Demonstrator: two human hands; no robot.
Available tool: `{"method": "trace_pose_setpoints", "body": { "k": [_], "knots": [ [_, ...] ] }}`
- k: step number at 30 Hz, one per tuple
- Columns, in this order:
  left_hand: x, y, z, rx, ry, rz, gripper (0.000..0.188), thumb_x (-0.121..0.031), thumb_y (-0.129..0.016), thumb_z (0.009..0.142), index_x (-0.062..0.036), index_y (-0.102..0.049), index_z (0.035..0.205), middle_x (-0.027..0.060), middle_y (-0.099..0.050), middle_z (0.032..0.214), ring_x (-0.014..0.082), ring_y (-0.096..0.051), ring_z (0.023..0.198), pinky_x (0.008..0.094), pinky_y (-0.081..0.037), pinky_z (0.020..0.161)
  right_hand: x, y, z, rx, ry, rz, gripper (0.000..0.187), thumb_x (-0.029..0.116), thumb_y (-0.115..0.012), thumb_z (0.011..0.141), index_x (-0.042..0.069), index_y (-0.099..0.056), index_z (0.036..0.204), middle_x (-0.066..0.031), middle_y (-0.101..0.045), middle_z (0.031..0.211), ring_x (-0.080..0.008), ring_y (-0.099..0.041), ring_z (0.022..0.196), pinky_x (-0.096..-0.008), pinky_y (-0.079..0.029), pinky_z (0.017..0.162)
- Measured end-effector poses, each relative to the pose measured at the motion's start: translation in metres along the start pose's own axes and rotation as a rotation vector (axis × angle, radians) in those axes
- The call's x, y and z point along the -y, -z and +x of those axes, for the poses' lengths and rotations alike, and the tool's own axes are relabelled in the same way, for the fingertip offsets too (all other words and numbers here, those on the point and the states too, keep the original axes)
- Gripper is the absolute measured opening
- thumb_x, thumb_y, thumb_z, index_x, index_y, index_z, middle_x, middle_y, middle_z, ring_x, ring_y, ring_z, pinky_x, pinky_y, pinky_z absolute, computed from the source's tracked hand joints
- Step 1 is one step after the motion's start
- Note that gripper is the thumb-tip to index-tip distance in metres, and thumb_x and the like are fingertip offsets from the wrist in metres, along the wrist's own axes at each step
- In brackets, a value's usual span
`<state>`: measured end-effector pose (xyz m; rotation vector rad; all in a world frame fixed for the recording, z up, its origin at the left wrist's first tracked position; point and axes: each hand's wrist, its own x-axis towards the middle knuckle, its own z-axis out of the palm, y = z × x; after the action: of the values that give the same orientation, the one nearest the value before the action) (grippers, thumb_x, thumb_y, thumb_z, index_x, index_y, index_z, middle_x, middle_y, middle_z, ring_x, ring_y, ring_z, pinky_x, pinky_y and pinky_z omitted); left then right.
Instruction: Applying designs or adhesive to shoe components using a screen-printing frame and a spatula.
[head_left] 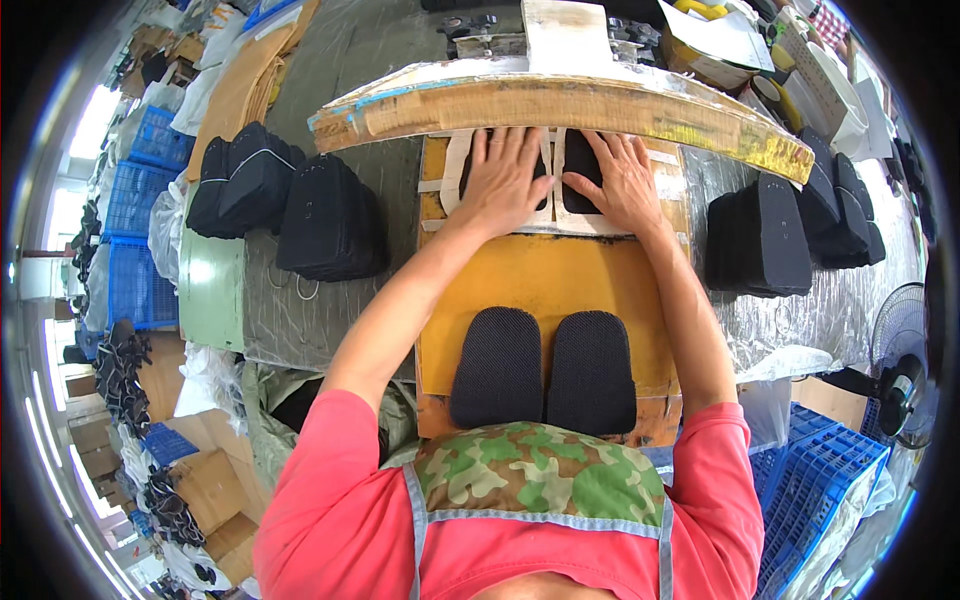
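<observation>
Both my hands reach forward with fingers spread, under the front edge of a thick wooden board (560, 105). My left hand (502, 185) lies flat over a black pad, most of it hidden beneath the palm. My right hand (618, 185) rests on a second black pad (578, 165), its thumb pointing inward. Pale frames (452, 185) surround these pads on a yellow-brown worktop (560, 270). Closer to me, two black mesh pads with rounded far ends, a left one (497, 365) and a right one (592, 370), lie side by side. My fingertips are partly hidden by the board.
Stacks of black pads stand left (330, 220) and right (760, 235) of the worktop, with more tied stacks (240, 180) behind. Blue crates (820, 500) sit at lower right below a fan (900, 370). Brown paper (240, 90) lies at far left.
</observation>
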<state>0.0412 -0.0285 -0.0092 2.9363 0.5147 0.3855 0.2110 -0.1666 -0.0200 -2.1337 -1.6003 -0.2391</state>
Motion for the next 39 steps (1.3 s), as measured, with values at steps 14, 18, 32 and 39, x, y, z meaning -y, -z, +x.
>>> {"method": "trace_pose_setpoints", "body": {
  "k": [14,18,32,39],
  "knots": [
    [0.018,0.004,0.006,-0.169,-0.073,-0.013,0.047,-0.035,-0.054,0.096,-0.0103,-0.054,0.137,0.0129,-0.051,0.138,0.0322,-0.041,0.130,0.0469,-0.030,0.106,0.009,0.008,0.002,0.058,-0.027,0.038,0.070,0.051,-0.063,0.089,0.005,-0.049,0.139,-0.0168,-0.052,0.136,-0.0316,-0.044,0.132,-0.0444,-0.025,0.114],
    [0.020,0.001,0.007,-0.164,-0.078,-0.001,0.046,-0.029,-0.050,0.099,-0.0114,-0.049,0.142,0.0138,-0.046,0.144,0.0330,-0.036,0.135,0.0481,-0.026,0.111,0.004,0.007,0.000,0.061,-0.041,0.023,0.062,0.045,-0.060,0.093,0.006,-0.049,0.139,-0.0142,-0.052,0.138,-0.0307,-0.043,0.133,-0.0453,-0.025,0.114],
    [0.021,-0.003,-0.005,-0.133,0.067,-0.052,0.054,-0.025,-0.052,0.097,0.0008,-0.042,0.143,0.0198,-0.040,0.146,0.0391,-0.033,0.138,0.0484,-0.025,0.115,0.003,0.005,-0.003,-0.017,-0.052,0.024,0.056,0.040,-0.062,0.092,0.007,-0.053,0.136,-0.0133,-0.054,0.136,-0.0295,-0.043,0.133,-0.0462,-0.027,0.112],
    [0.023,-0.009,-0.008,-0.158,0.059,0.022,0.055,-0.033,-0.049,0.098,-0.0005,-0.044,0.143,0.0190,-0.040,0.146,0.0391,-0.029,0.140,0.0536,-0.018,0.116,-0.003,0.004,-0.006,-0.075,-0.135,0.195,0.033,0.019,-0.063,0.092,0.004,-0.064,0.122,-0.0157,-0.064,0.122,-0.0343,-0.053,0.122,-0.0440,-0.033,0.109]
  ]
}}
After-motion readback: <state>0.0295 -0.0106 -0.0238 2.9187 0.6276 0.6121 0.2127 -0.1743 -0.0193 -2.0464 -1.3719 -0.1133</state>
